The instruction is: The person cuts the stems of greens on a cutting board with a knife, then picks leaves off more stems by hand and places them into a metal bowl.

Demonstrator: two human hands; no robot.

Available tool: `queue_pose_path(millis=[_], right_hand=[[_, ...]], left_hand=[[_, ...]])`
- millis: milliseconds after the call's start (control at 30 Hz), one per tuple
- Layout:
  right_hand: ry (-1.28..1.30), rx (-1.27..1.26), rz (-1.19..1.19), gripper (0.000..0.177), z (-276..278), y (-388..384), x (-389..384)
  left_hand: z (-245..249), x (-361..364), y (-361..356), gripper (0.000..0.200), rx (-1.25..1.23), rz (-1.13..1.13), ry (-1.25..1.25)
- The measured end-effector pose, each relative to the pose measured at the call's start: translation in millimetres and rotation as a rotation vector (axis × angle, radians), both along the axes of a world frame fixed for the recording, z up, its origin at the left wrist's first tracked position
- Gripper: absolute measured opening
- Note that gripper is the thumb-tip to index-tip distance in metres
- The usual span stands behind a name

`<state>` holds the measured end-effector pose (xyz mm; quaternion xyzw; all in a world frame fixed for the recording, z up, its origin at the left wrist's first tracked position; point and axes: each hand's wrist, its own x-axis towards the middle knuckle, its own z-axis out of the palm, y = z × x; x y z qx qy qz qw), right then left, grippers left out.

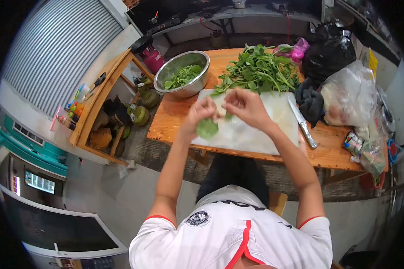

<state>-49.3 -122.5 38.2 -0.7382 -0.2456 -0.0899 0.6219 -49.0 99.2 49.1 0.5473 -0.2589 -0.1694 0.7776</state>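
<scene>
Both hands are raised over a white cutting board [274, 130]. My left hand [201, 113] is closed on a green leaf [207, 129], which hangs below its fingers. Close by, my right hand [247, 107] is pinched, with a small green leaf piece [229, 116] at its fingertips. Behind the board lies a heap of leafy greens [262, 69], with long stems. At the back left stands a metal bowl [197, 85] with picked leaves [184, 76] inside. A knife [303, 123] lies along the board's right edge, apart from both hands.
The wooden table [166, 121] also holds a dark cloth [309, 101], a clear plastic bag [350, 96], a black bag [330, 51] and a small packet [353, 142] on the right. A wooden shelf [103, 85] and a pink gas cylinder [152, 60] stand left of the table.
</scene>
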Motion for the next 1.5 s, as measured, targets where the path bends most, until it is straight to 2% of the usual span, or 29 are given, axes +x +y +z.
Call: queue_pose_path(millis=[33, 100, 167, 233, 267, 367, 500, 533, 633, 700, 767, 833, 900, 1000, 1100, 1167, 1200, 1267, 1333, 1467, 1500], right_hand=[[0.040, -0.047, 0.003, 0.016, -5.3, -6.9, -10.4], [0.054, -0.061, -0.075, 0.012, -15.8, -22.2, -30.6], [0.145, -0.063, -0.071, 0.012, -14.4, -41.4, -50.3], [0.161, 0.042, -0.046, 0.011, -8.7, -55.3, -64.2], [0.220, 0.123, -0.009, 0.012, -3.7, -58.1, -67.0], [0.256, 0.086, -0.036, 0.010, 17.9, -70.5, -65.0], [0.303, 0.165, -0.028, 0.012, 31.9, -71.5, -37.1], [0.289, 0.134, -0.026, 0.010, 36.8, -67.8, -29.3], [0.262, 0.036, -0.054, 0.010, 40.5, -52.6, 1.0], [0.231, 0.020, -0.042, 0.007, 42.8, -35.3, 29.3], [0.163, -0.047, -0.081, 0.007, 57.1, -8.1, 61.4], [0.018, -0.154, -0.094, 0.011, 60.9, 24.2, 107.0], [-0.193, -0.262, -0.100, 0.025, 65.9, 63.3, 153.3], [-0.456, -0.555, -0.203, 0.038, 33.3, 109.4, 237.6], [-0.103, -1.187, -0.226, 0.040, 39.0, 146.4, 276.2], [-0.125, -1.137, -0.178, 0.040, 25.0, 151.3, 291.9], [-0.134, -1.114, -0.158, 0.040, 17.1, 150.1, 298.7], [-0.119, -0.912, -0.148, 0.036, 9.6, 146.5, 311.2], [-0.109, -0.760, -0.144, 0.033, 28.3, 146.1, 307.4], [-0.047, -0.455, -0.124, 0.030, 71.7, 136.7, 309.7], [-0.016, -0.360, -0.109, 0.030, 82.2, 136.7, 306.1]], left_hand=[[-19.0, -7.9, -3.6, 0.018, 0.097, 0.029, 0.032], [-27.1, -29.9, -24.8, 0.029, 0.260, 0.091, 0.005], [-26.0, -38.6, -41.3, 0.038, 0.244, 0.022, 0.093], [-20.9, -34.9, -60.7, 0.038, 0.468, 0.003, -0.350], [-14.4, -31.1, -67.9, 0.036, 0.590, -0.031, -0.435], [-9.4, -9.6, -78.5, 0.030, 0.573, -0.023, -0.853], [3.6, 8.3, -59.1, 0.028, 0.563, 0.034, -0.664], [26.5, 9.2, -49.2, 0.026, 0.654, -0.024, -0.440], [50.3, 39.9, -1.1, 0.026, 0.711, 0.115, -0.756], [79.6, 65.3, 36.6, 0.025, 0.865, 0.304, -0.938], [96.2, 90.5, 73.4, 0.018, 0.931, 0.568, -0.987], [95.7, 124.0, 119.6, 0.011, 0.674, 0.603, -0.704], [84.3, 147.5, 155.8, 0.020, 0.322, 0.658, -0.405], [61.0, 175.8, 197.6, 0.025, 0.266, 0.666, -0.302], [50.9, 192.7, 210.0, 0.035, 0.153, 0.587, -0.157], [46.3, 203.7, 208.3, 0.040, 0.054, 0.552, -0.091], [46.5, 205.9, 204.9, 0.035, 0.002, 0.556, -0.048], [32.3, 216.7, 203.0, 0.027, -0.147, 0.541, 0.026], [21.0, 223.4, 194.1, 0.012, -0.257, 0.500, 0.060], [13.0, 221.8, 171.5, 0.006, -0.022, 0.454, 0.064], [15.5, 219.8, 162.3, 0.007, 0.031, 0.481, -0.007]])
